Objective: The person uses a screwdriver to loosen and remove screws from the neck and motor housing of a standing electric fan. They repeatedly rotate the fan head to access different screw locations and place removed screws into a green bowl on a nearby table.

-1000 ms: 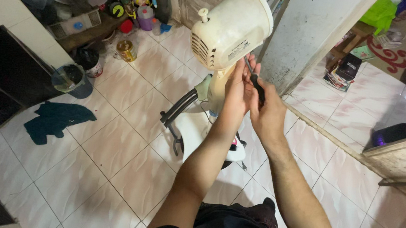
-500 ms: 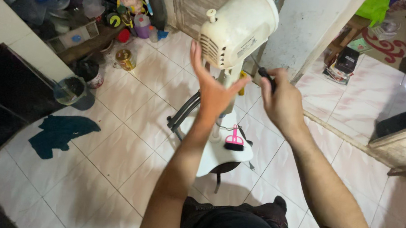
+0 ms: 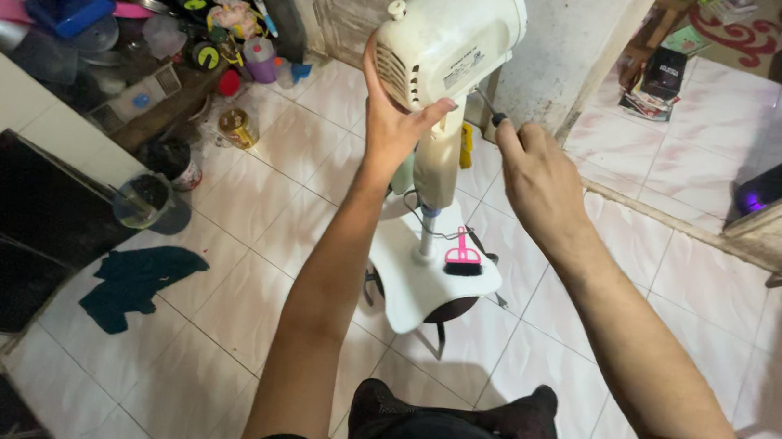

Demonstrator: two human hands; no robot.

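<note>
Your left hand [image 3: 390, 123] reaches up, arm extended, and cups the underside of the cream fan motor housing [image 3: 449, 34] at 12 o'clock. Your right hand [image 3: 533, 178] is fisted around a black-handled screwdriver [image 3: 489, 112], tip toward the housing at 11 o'clock.

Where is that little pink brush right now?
The pink brush lies on the fan's white base, just right of the fan's pole, below the right hand in the head view.
</note>
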